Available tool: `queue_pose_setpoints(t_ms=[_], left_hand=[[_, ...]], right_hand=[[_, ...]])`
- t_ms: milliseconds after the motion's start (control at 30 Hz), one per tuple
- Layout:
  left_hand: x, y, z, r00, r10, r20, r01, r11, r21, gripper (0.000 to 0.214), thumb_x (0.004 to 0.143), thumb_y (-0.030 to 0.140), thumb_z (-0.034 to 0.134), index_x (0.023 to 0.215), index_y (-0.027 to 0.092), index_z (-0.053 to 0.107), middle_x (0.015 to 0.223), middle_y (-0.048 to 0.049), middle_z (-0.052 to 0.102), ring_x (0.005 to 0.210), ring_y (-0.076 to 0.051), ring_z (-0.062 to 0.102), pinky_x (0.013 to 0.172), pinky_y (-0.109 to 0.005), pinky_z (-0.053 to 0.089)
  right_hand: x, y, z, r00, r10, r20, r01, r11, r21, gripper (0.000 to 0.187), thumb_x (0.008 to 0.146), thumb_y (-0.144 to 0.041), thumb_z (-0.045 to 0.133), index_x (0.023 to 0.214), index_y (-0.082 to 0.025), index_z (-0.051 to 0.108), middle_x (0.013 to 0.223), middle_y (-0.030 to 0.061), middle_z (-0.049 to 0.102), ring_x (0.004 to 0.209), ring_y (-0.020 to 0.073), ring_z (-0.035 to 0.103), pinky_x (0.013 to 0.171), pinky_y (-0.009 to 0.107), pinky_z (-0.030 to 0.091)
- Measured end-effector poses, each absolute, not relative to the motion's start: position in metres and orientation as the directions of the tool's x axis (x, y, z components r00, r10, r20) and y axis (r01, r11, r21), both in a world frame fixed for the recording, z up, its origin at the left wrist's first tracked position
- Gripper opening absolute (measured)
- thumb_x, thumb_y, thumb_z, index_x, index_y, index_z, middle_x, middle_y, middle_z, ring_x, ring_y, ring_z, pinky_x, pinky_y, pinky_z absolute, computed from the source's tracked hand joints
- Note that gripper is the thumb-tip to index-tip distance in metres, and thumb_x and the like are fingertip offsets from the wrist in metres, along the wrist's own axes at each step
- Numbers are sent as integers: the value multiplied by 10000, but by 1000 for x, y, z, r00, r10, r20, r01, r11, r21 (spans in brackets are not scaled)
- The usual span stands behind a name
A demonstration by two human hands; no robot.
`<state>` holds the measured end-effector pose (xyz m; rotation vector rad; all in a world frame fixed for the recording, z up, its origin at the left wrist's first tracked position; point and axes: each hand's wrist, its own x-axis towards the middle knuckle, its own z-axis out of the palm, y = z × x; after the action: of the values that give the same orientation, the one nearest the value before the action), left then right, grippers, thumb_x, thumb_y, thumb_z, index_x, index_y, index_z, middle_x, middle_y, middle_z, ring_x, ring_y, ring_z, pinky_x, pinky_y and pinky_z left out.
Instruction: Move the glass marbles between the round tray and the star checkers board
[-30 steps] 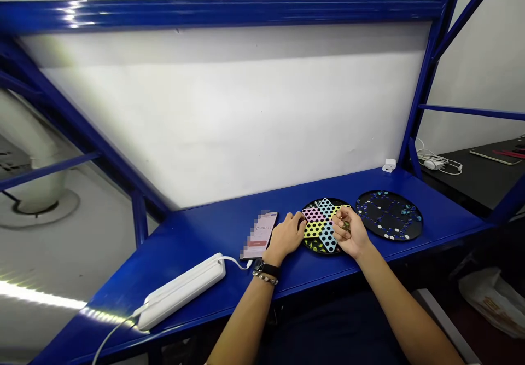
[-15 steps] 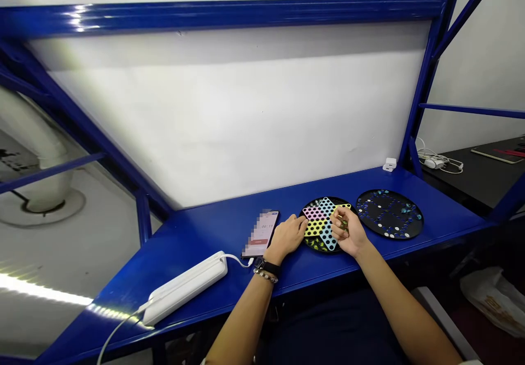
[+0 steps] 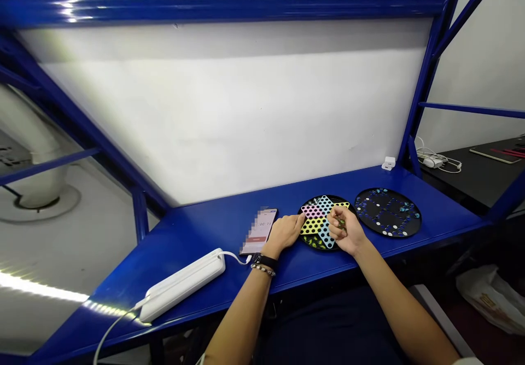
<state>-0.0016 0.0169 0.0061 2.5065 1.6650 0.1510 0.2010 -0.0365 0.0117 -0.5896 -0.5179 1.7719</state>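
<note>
A round black Chinese checkers board (image 3: 307,240) with a pink, yellow and light blue star of dark holes lies near the front edge of the table. My left hand (image 3: 287,231) rests at its left side, palm down, fingers stretched to the rim and touching it. Over the right part of the star is my right hand (image 3: 345,231), its fingers curled in and thumb and fingertips brought together. Anything between them is too small or hidden to make out. Right of it lies a second round black board (image 3: 383,217) with small blue and white pieces around it.
Left of my hand lies a phone (image 3: 260,228) showing a timer, its cable plugged in. A white power strip (image 3: 184,284) stretches along the blue table (image 3: 229,217). A white charger (image 3: 388,163) stands near the back right, by the blue frame (image 3: 418,97).
The view has shifted slightly. Both hands keep nearly the same place at the star board, the right one still with its fingers curled together.
</note>
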Motion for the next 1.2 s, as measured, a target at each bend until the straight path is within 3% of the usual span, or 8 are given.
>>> queue_pose_setpoints(t_ms=[267, 467, 633, 733, 867, 1067, 1200], left_hand=[[3, 21, 0, 311, 948, 63, 929, -318, 191, 600, 1083, 458, 191, 886, 209, 700, 872, -83, 748, 801, -222, 678, 661, -296, 370], [1, 22, 0, 288, 951, 117, 888, -311, 339, 548, 1080, 451, 231, 814, 224, 653, 853, -45, 742, 770, -193, 660, 669, -281, 365], [-5, 23, 0, 260, 952, 165, 848, -306, 433, 452, 1082, 431, 219, 928, 245, 600, 850, -15, 718, 790, -192, 660, 680, -279, 387], [-3, 21, 1, 229, 962, 152, 887, -270, 375, 463, 1084, 422, 180, 966, 245, 591, 863, -30, 715, 812, -203, 670, 676, -284, 386], [2, 18, 2, 263, 959, 101, 929, -280, 241, 392, 1072, 424, 263, 941, 243, 585, 855, -46, 720, 820, -225, 688, 659, -285, 381], [1, 16, 3, 221, 970, 105, 933, -241, 268, 282, 1047, 412, 350, 1157, 236, 541, 888, -38, 729, 827, -225, 701, 650, -287, 395], [3, 13, 7, 236, 965, 117, 930, -259, 262, 348, 1044, 419, 343, 1309, 240, 482, 1056, -67, 738, 896, -232, 705, 697, -301, 424]], right_hand=[[200, -36, 12, -237, 962, -137, -732, -269, -626, 196, 766, -269, 641, 663, -193, 493, 515, -93, 431, 338, 17, 191, 371, 199, 123], [199, -37, 12, -241, 961, -134, -729, -270, -628, 212, 770, -275, 650, 659, -195, 487, 519, -90, 438, 343, 18, 193, 372, 199, 130], [199, -37, 12, -238, 963, -129, -735, -266, -624, 212, 766, -274, 652, 655, -196, 489, 519, -88, 447, 345, 21, 196, 370, 200, 132], [199, -37, 11, -233, 963, -134, -742, -266, -615, 200, 757, -272, 656, 661, -196, 498, 519, -91, 449, 344, 20, 194, 371, 198, 139], [199, -37, 11, -236, 963, -127, -746, -263, -612, 210, 738, -275, 670, 658, -197, 493, 510, -93, 438, 343, 20, 197, 372, 198, 134], [199, -38, 10, -240, 964, -114, -746, -258, -614, 226, 719, -284, 693, 656, -196, 494, 510, -92, 440, 344, 17, 200, 374, 200, 131], [198, -39, 10, -230, 967, -110, -746, -248, -618, 244, 751, -292, 683, 662, -199, 476, 519, -90, 439, 351, 18, 203, 381, 200, 139]])
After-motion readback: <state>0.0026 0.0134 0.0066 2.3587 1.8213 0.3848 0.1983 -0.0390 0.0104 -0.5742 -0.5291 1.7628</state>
